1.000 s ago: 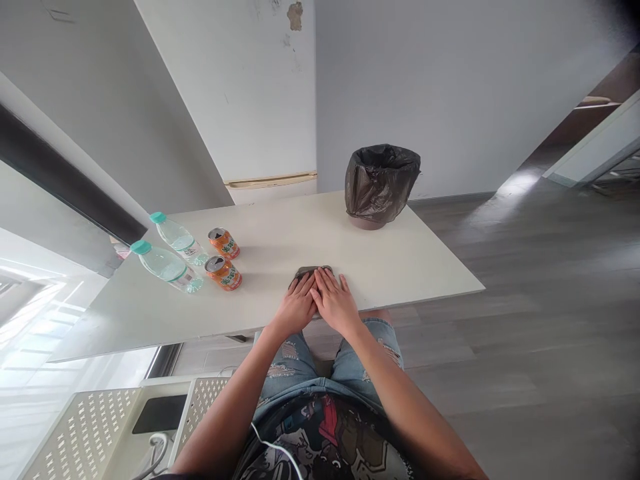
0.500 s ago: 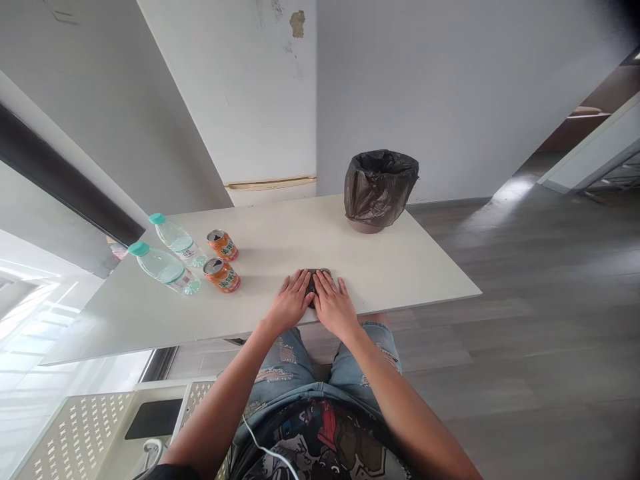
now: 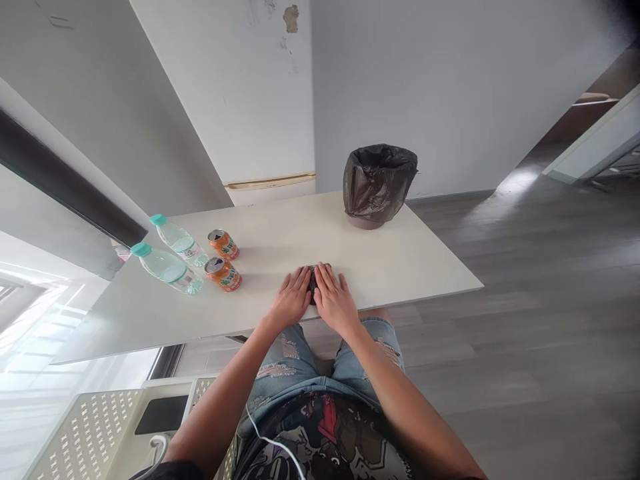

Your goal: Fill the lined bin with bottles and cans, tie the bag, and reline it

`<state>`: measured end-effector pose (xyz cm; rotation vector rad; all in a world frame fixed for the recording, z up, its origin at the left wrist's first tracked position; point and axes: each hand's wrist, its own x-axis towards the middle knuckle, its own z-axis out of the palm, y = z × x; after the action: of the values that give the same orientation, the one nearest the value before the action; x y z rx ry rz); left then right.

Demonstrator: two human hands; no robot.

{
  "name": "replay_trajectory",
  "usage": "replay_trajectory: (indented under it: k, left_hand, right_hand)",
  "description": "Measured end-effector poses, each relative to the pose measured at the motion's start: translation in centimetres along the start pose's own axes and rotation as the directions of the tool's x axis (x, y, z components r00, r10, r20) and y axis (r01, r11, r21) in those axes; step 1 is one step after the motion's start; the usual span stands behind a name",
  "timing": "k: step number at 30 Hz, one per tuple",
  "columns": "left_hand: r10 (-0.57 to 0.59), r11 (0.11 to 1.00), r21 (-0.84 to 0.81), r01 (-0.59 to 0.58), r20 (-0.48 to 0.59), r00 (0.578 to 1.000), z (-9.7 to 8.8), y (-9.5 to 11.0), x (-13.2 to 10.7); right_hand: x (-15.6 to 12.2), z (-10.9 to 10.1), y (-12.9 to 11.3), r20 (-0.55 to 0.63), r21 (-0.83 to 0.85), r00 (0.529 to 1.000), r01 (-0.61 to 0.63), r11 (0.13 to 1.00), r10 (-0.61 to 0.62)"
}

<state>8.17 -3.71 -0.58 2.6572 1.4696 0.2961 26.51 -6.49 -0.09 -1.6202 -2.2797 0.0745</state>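
My left hand [image 3: 292,299] and my right hand [image 3: 334,297] lie flat, fingers stretched out, side by side near the front edge of a white table [image 3: 280,240]. Between and partly under them sits a small dark object [image 3: 313,281], mostly hidden; I cannot name it. Both hands rest on or against it.
Two clear water bottles with teal caps [image 3: 165,263] [image 3: 177,237] lie at the table's left, beside two orange drink cans [image 3: 223,273] [image 3: 223,243]. A bin lined with a black bag [image 3: 379,183] stands at the far right. A white perforated rack [image 3: 85,433] is at lower left. Grey wood floor lies to the right.
Both hands have slid over the dark object, so less of it shows than a second ago. The camera view shifted slightly.
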Motion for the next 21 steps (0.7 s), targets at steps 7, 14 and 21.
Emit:
replay_trajectory:
  k: [7, 14, 21]
  left_hand:
    - [0.003, 1.000, 0.013, -0.003, -0.021, 1.000, 0.11, 0.06, -0.11]
    - [0.016, 1.000, -0.019, -0.017, -0.064, 0.998, 0.77, -0.29, -0.12]
    - [0.021, 1.000, -0.013, -0.022, -0.072, 0.997, 0.82, -0.23, -0.08]
  right_hand:
    - [-0.38, -0.50, -0.27, -0.116, 0.005, 0.988, -0.106, 0.994, 0.106]
    - [0.14, -0.08, -0.44, -0.009, -0.021, 1.000, 0.030, 0.999, -0.030]
    - [0.39, 0.27, -0.28, 0.055, 0.017, 0.998, 0.006, 1.000, -0.007]
